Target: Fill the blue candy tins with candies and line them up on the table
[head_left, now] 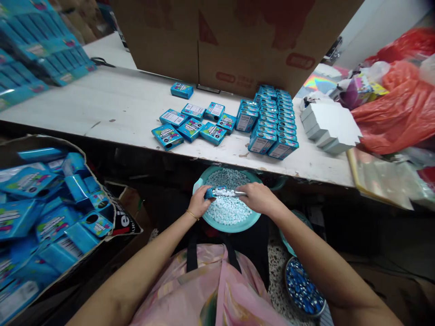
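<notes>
My left hand [200,202] grips a small blue candy box [210,193] over a light green basin [256,222]. The basin is full of small white candies [227,213]. In my right hand [256,196] is a metal scoop [239,194], its handle hidden by my fingers. White candies lie in the scoop, and its front end meets the box. Whether any candies are inside the box I cannot tell.
Several blue boxes [193,129] lie loose on the white table [136,108], beside upright rows [272,122]. A large carton [224,40] stands behind. At left is a bag of boxes [68,203]; at lower right, a bowl of blue pieces [302,285].
</notes>
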`<state>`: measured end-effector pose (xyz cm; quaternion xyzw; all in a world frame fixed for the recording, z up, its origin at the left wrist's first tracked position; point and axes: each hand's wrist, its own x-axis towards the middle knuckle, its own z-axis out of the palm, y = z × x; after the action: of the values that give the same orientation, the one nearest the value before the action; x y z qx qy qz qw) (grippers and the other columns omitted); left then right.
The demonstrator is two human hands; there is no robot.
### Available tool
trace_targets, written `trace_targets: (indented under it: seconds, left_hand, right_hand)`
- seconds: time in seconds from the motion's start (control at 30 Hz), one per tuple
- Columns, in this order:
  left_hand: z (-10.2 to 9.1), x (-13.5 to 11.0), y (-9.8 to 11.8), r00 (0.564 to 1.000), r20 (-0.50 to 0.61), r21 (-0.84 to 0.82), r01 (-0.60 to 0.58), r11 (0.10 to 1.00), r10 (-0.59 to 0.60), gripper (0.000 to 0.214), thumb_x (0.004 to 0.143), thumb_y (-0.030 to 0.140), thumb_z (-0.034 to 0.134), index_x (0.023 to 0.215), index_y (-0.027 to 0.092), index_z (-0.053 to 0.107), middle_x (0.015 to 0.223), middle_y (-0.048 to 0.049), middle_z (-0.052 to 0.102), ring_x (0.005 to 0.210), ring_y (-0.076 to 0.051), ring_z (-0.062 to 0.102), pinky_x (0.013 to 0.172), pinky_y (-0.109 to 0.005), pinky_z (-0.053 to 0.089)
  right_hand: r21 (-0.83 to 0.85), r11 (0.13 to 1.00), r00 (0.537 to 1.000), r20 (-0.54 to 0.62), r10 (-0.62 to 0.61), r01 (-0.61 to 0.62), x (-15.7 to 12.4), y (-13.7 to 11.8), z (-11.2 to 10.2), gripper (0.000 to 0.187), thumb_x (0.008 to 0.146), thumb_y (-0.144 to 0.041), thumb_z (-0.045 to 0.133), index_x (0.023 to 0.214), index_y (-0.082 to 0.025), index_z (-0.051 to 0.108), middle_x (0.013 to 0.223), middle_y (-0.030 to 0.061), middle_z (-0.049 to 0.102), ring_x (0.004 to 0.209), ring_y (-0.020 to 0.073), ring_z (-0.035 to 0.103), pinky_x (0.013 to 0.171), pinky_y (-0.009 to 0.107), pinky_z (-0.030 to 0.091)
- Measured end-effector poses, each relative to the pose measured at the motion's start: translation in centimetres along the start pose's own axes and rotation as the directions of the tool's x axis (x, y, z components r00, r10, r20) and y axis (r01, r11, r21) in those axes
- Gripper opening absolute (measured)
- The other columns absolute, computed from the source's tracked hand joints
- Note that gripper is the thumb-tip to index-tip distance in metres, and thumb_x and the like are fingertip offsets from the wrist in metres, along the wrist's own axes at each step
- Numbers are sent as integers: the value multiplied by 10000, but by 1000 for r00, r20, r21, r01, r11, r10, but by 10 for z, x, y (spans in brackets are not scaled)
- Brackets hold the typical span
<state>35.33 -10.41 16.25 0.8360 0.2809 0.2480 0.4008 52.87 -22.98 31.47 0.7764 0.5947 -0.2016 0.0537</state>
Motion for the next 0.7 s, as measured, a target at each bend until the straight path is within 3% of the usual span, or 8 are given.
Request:
trace_targets:
  seconds: [0.17, 0.33, 0.4, 0.5, 0.6, 0.7]
  left_hand:
    - [1, 0, -2, 1000, -14, -25, 13, 1000, -13, 370, 668, 244, 613, 1028, 195, 541, 1006, -41, 568, 957, -191, 528, 862, -339, 422]
    - [-14, -3, -2, 993, -96, -93, 64, 994, -73, 358, 662, 263, 628, 999, 180, 540, 964, -43, 573, 907, -192, 550, 836, -334, 429]
    - [-30, 1, 6, 986, -148, -115, 63, 991, -80, 343, 679, 279, 622, 995, 180, 532, 958, -42, 566, 900, -187, 548, 833, -328, 427]
    - [-50, 24, 30, 977, -212, -154, -5, 988, -28, 347, 695, 301, 618, 1007, 183, 524, 965, -41, 554, 901, -179, 544, 827, -312, 428]
    - [-52, 74, 59, 978, -206, -198, -78, 977, 37, 334, 701, 324, 613, 990, 175, 536, 944, -43, 569, 880, -176, 549, 814, -308, 433]
    - [-32, 141, 78, 982, -183, -198, -79, 977, 42, 328, 682, 339, 623, 947, 160, 556, 885, -39, 594, 831, -177, 554, 774, -306, 442]
  right_hand:
    - [-129, 992, 1000, 4, -13, 14, -4, -24, -19, 275, 795, -225, 403, 976, -188, 606, 944, 100, 624, 872, 224, 576, 747, 338, 401]
    - [3, 1000, 994, -110, -8, 8, -16, 6, -18, 295, 824, -280, 389, 1071, -264, 550, 1004, 35, 610, 913, 197, 556, 749, 300, 386]
    - [124, 992, 982, -183, 48, -25, -17, 25, -1, 314, 839, -315, 391, 1131, -281, 502, 1047, 17, 599, 935, 179, 546, 753, 274, 379]
    - [224, 962, 959, -199, 204, -158, -3, 38, 45, 310, 847, -282, 395, 1137, -235, 491, 1017, 42, 612, 915, 177, 545, 750, 269, 369]
    - [167, 962, 957, -159, 242, -215, 21, 28, 95, 232, 795, -194, 462, 1003, -199, 566, 949, 66, 625, 915, 213, 533, 770, 307, 342]
    - [254, 941, 942, -192, 274, -222, 33, 9, 127, 233, 790, -184, 464, 1003, -216, 555, 969, 52, 610, 905, 205, 526, 757, 295, 338]
